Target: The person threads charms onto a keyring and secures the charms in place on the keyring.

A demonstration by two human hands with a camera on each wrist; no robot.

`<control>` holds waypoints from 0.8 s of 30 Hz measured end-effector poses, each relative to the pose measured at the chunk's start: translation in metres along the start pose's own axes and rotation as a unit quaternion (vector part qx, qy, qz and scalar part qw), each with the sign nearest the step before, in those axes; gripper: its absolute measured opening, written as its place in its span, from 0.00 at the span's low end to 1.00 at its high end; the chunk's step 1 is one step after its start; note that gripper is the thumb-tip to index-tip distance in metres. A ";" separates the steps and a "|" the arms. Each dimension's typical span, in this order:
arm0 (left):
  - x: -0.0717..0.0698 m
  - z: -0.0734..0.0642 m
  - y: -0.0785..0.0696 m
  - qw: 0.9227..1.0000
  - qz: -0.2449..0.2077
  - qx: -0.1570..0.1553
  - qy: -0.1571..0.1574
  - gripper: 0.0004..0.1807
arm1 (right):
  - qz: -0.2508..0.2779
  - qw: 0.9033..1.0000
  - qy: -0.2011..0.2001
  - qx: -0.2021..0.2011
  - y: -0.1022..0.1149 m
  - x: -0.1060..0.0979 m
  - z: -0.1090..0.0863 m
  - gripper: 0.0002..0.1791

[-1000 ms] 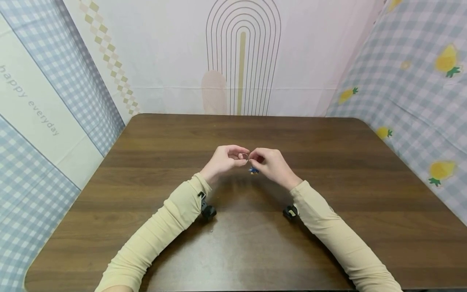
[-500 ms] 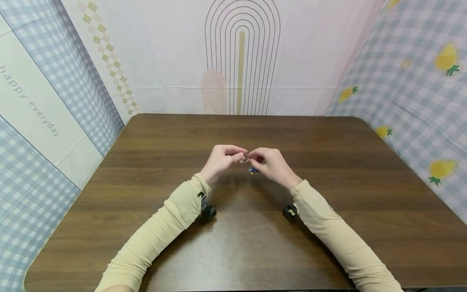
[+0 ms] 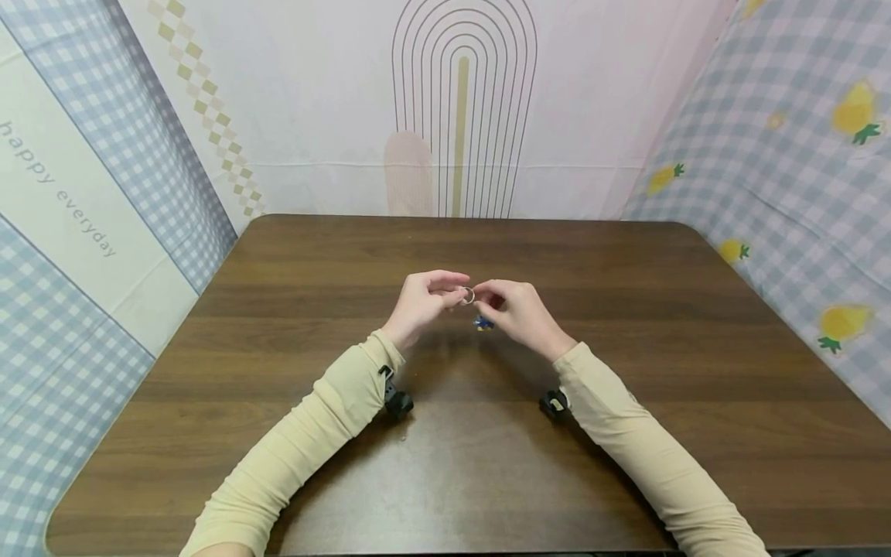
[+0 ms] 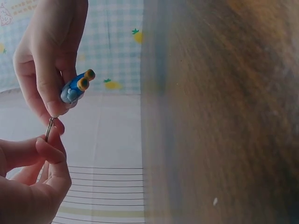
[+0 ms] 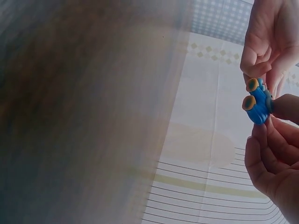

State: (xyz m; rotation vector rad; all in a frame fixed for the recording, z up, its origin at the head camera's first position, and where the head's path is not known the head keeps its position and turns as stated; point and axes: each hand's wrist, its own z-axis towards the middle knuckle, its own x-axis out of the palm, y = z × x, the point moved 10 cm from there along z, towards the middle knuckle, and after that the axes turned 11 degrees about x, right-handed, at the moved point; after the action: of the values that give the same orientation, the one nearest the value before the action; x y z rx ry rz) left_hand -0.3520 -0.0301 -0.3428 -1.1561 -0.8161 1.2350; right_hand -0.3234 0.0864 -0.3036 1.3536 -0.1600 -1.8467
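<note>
Above the middle of the table, both hands hold a small keychain with a blue figurine (image 3: 483, 323) and a metal split ring (image 3: 474, 296). My left hand (image 3: 420, 304) pinches the ring between thumb and fingertips. My right hand (image 3: 520, 313) pinches the keychain where ring and figurine join, its thumb and fingers hiding most of that link. The figurine's blue body and orange-yellow feet stick out below the right fingers, seen in the left wrist view as the figurine (image 4: 74, 89) and in the right wrist view as the figurine (image 5: 257, 106).
The brown wooden table (image 3: 445, 480) spreads around both arms. A white patterned cloth (image 3: 313, 100) hangs behind it, with blue checked cloth (image 3: 786, 162) at the sides. A black wrist camera (image 3: 399, 404) is strapped to the left sleeve, another camera (image 3: 554, 404) to the right.
The left fingers shift on the ring and lift slightly, and more of the ring now shows between the hands. The right hand stays nearly still, the figurine hanging below it.
</note>
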 end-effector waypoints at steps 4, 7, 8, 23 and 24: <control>0.000 0.001 0.001 1.000 -0.003 0.003 0.001 0.15 | 0.002 1.000 0.003 -0.005 0.001 0.000 0.000 0.07; -0.001 0.002 0.002 1.000 -0.004 0.006 0.008 0.13 | 0.003 1.000 0.001 -0.013 0.004 0.000 -0.001 0.05; 0.000 0.002 0.001 1.000 -0.006 0.008 0.011 0.13 | 0.003 1.000 0.001 -0.016 0.005 -0.001 -0.001 0.05; 0.001 0.001 0.003 0.999 -0.040 -0.003 -0.009 0.17 | 0.008 1.000 -0.011 0.000 -0.002 -0.002 0.000 0.06; 0.001 0.001 0.003 0.999 -0.048 -0.003 -0.013 0.16 | 0.008 1.000 -0.010 -0.001 -0.002 -0.001 0.000 0.06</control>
State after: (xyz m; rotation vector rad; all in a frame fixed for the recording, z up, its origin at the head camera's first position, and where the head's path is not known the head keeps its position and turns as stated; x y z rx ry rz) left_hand -0.3533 -0.0295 -0.3458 -1.0960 -0.8852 1.1709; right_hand -0.3242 0.0886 -0.3035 1.3289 -0.1787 -1.8483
